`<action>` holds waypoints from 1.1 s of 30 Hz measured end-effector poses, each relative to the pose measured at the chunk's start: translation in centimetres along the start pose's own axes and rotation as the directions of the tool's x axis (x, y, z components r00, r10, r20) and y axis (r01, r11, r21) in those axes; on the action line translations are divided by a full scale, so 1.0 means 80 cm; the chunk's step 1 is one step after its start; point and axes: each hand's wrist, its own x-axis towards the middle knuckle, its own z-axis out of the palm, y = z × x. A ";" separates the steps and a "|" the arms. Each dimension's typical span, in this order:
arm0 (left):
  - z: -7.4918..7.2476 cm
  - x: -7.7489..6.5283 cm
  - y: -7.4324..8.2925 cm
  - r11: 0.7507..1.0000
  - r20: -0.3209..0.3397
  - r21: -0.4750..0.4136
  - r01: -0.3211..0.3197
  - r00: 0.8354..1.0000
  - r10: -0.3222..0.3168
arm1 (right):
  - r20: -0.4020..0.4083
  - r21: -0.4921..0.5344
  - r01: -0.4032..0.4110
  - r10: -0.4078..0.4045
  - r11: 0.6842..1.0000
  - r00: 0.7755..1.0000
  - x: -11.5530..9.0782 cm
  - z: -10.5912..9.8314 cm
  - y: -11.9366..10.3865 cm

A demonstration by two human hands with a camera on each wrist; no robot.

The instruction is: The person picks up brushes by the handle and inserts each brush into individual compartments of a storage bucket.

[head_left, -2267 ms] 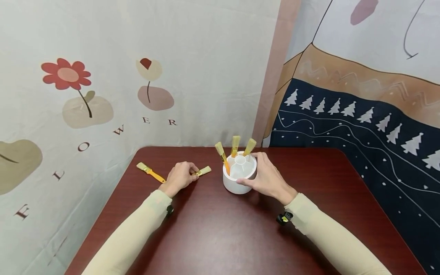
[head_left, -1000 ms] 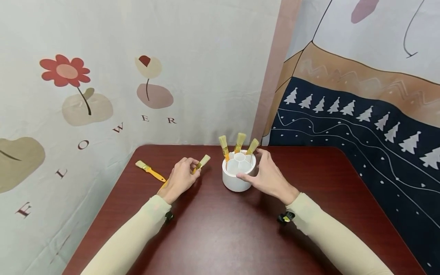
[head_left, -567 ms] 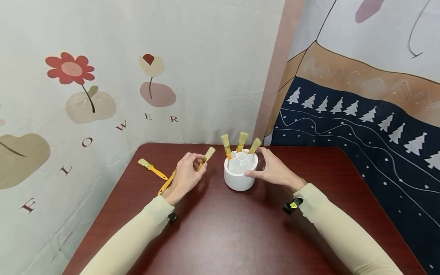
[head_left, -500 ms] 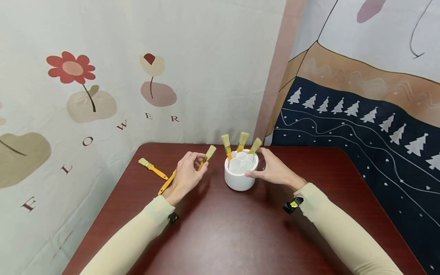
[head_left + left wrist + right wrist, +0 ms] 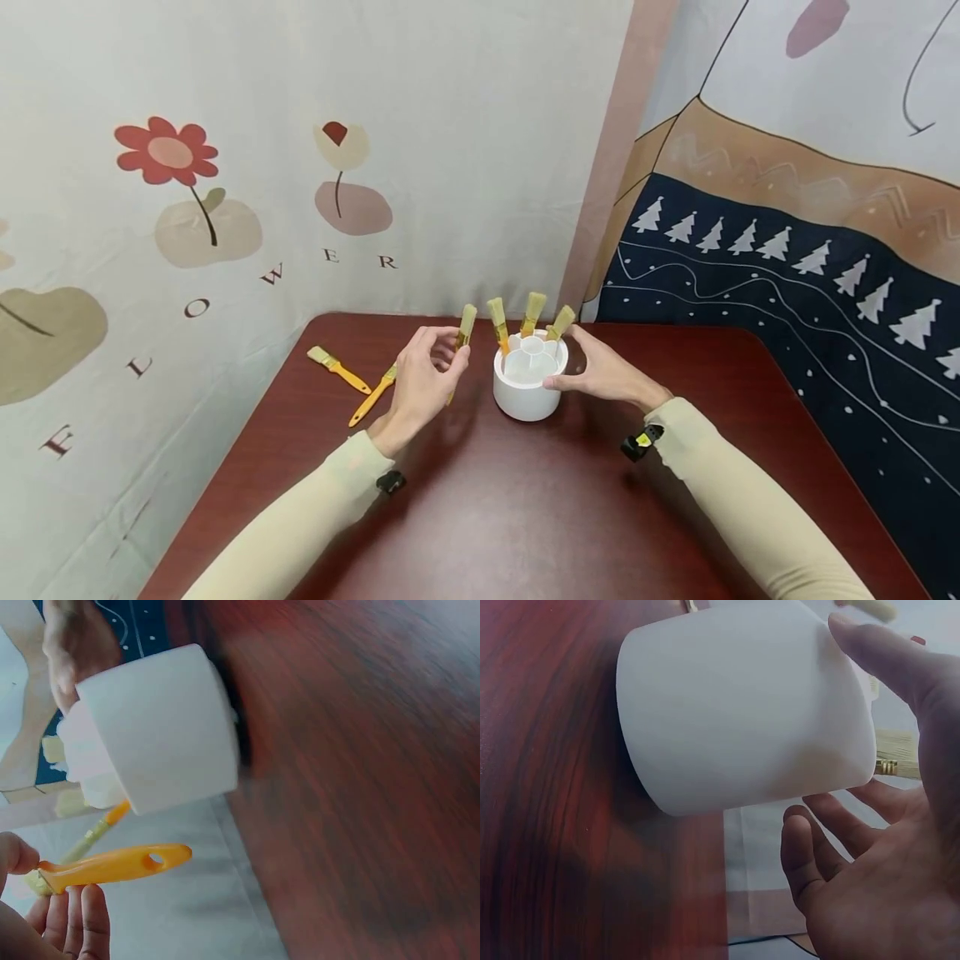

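Observation:
Pinched between the thumb and fingers of my left hand point(image 5: 422, 382) is a paintbrush point(image 5: 467, 322), bristles up and off the table; its yellow handle point(image 5: 112, 866) shows in the left wrist view. It is just left of a round white brush holder point(image 5: 527, 402) with inner compartments, which stands on the table. Three paintbrushes point(image 5: 534, 310) stick up from the holder's back compartments, bristles up. My right hand point(image 5: 613, 375) holds the holder from the right, thumb at the front rim point(image 5: 855, 637) and fingers round the back.
Two more yellow-handled paintbrushes lie at the left of the dark red table point(image 5: 517, 517): one farther left point(image 5: 341, 372), the other point(image 5: 371, 402) partly behind my left hand. A printed cloth backdrop point(image 5: 480, 167) rises behind the table.
My left hand has lifted the paintbrush off the table, tipped it upright and brought it right, toward the holder. The right hand stays at the holder, whose brushes have shifted a little.

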 end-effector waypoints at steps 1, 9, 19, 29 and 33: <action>0.001 0.000 0.003 1.000 -0.009 -0.018 0.002 1.000 -0.002 | -0.003 0.005 -0.001 0.001 1.000 1.000 0.000 0.001 0.001; 0.005 -0.001 0.026 0.992 -0.074 -0.129 -0.008 0.997 -0.002 | -0.035 0.000 0.013 -0.013 1.000 0.999 -0.003 0.006 0.001; 0.011 0.002 0.044 0.975 -0.121 -0.222 -0.021 0.993 -0.006 | -0.055 -0.018 0.063 -0.064 0.998 0.996 -0.004 0.008 -0.009; 0.022 0.005 0.051 0.964 -0.065 -0.267 0.008 0.998 -0.027 | -0.070 -0.048 0.108 -0.111 0.993 0.991 -0.002 0.007 -0.012; 0.027 0.003 0.047 0.967 -0.045 -0.252 0.023 0.998 -0.036 | -0.077 -0.058 0.123 -0.127 0.991 0.989 -0.001 0.008 -0.015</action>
